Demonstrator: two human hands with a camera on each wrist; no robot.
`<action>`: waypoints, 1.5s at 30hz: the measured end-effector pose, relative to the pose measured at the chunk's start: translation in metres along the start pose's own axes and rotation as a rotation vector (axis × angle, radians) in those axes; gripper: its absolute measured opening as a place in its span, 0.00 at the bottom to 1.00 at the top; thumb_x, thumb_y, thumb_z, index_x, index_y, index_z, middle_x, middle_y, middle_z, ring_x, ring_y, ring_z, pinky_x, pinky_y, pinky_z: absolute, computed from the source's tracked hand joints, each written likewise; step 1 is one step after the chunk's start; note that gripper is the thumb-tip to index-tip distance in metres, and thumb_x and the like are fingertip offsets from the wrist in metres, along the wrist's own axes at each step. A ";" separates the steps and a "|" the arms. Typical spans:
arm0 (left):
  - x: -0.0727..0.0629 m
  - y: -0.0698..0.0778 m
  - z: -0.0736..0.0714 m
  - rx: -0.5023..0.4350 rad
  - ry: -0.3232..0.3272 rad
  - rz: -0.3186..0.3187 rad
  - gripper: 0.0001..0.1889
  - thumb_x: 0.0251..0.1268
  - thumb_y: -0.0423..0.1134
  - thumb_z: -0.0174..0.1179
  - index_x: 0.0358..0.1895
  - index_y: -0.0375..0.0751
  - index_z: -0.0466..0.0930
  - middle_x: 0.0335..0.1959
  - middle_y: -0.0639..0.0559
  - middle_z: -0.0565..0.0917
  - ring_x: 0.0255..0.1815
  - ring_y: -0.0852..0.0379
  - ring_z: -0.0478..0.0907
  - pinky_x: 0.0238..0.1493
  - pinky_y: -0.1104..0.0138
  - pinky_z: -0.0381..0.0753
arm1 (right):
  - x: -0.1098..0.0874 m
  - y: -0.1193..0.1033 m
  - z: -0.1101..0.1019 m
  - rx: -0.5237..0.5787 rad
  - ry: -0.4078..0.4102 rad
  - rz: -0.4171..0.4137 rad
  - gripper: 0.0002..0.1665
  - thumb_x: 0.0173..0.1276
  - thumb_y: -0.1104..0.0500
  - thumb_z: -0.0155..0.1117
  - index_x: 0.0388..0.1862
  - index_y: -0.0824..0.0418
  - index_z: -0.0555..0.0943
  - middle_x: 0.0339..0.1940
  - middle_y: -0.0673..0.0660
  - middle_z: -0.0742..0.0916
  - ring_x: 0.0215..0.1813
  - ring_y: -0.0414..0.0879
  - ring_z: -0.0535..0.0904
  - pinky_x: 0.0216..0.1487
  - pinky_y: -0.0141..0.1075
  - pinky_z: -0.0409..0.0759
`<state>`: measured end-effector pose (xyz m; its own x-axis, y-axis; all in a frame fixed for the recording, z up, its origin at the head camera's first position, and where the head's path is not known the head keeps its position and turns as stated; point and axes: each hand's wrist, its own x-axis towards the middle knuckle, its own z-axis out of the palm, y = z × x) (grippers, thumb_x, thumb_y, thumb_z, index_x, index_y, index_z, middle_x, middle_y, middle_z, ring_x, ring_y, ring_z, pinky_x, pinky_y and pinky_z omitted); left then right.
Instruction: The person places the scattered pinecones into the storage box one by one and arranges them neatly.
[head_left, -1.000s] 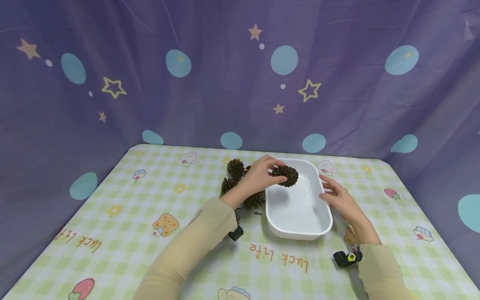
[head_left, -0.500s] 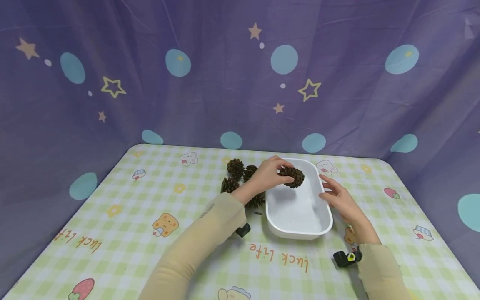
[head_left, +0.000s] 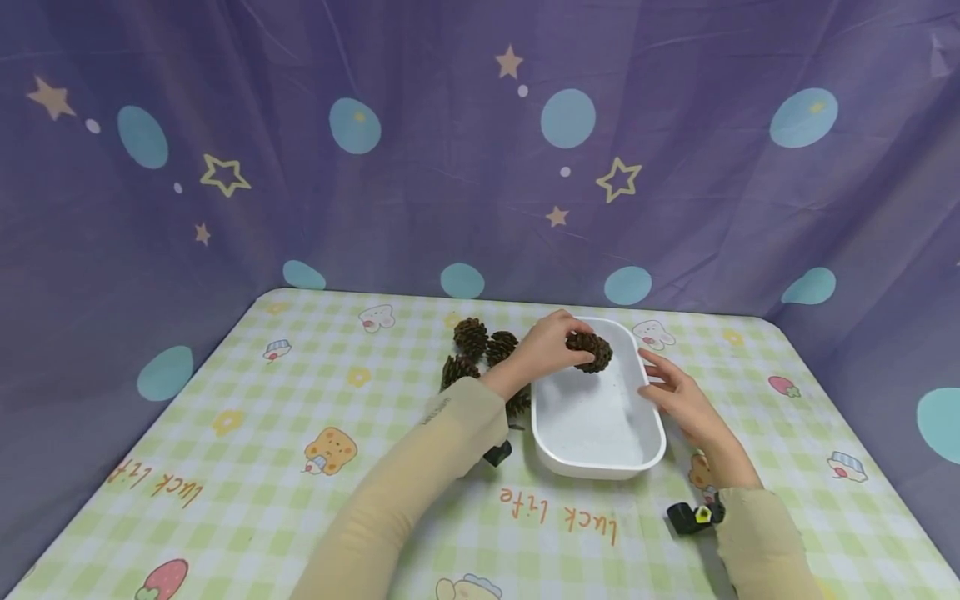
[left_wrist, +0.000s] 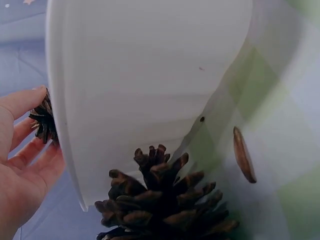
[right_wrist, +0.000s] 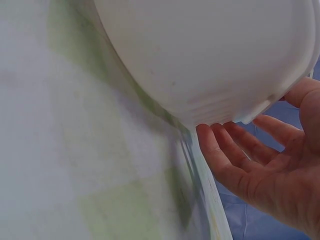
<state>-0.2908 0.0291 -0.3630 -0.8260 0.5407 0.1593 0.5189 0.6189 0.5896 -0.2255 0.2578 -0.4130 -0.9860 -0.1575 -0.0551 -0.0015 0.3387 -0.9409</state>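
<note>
1. Pinecone (head_left: 591, 353) has shifted over the last second from near the left wall of the white box (head_left: 600, 425) to midway between its sides, so it is now well within the rim; whether it touches bottom cannot be told.
2. Left hand (head_left: 547, 346) reaches across the left rim, thumb and fingers clamped on that cone.
3. Right hand (head_left: 684, 406) has stayed put, fingers slightly apart, tips against the right wall.
4. Far edge of the counter (head_left: 255, 492) lies near the box; other pinecones (head_left: 471, 337) bunch along its left side.
</note>
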 end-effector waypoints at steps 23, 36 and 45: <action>0.018 -0.016 0.014 0.052 -0.034 -0.002 0.20 0.54 0.46 0.64 0.51 0.47 0.78 0.48 0.52 0.76 0.48 0.57 0.74 0.51 0.69 0.74 | 0.000 0.002 0.000 -0.006 0.006 -0.014 0.39 0.65 0.64 0.53 0.73 0.58 0.50 0.65 0.71 0.65 0.58 0.58 0.70 0.42 0.34 0.79; 0.023 -0.015 0.018 0.168 -0.073 -0.004 0.20 0.56 0.48 0.63 0.52 0.49 0.77 0.50 0.54 0.76 0.50 0.60 0.73 0.52 0.70 0.73 | 0.002 0.004 0.000 0.008 0.006 -0.006 0.39 0.65 0.63 0.54 0.72 0.58 0.51 0.65 0.69 0.66 0.52 0.43 0.74 0.42 0.35 0.79; 0.027 -0.015 0.019 0.212 -0.087 0.003 0.21 0.56 0.49 0.63 0.53 0.50 0.76 0.51 0.54 0.75 0.49 0.59 0.74 0.51 0.69 0.74 | 0.001 0.004 0.000 0.003 0.008 -0.015 0.39 0.65 0.63 0.54 0.72 0.58 0.51 0.64 0.70 0.66 0.52 0.44 0.74 0.42 0.34 0.79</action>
<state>-0.3164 0.0456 -0.3828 -0.8071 0.5840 0.0867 0.5635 0.7180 0.4086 -0.2261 0.2589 -0.4164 -0.9871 -0.1554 -0.0389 -0.0153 0.3334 -0.9427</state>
